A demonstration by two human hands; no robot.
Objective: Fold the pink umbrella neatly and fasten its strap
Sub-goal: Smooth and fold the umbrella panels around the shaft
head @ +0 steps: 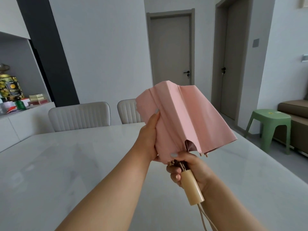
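Right hand [188,169] grasps handle [191,187]; left hand [150,137] pinches pink umbrella [180,120] canopy above it. Risk: loose panels bunch unevenly, strap unseen.

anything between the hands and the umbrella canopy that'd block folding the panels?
Nothing visible. The left hand already holds the pink canopy on its left side, and the right hand grips the top of the cream handle. The umbrella is held up above the table. The strap is not visible.
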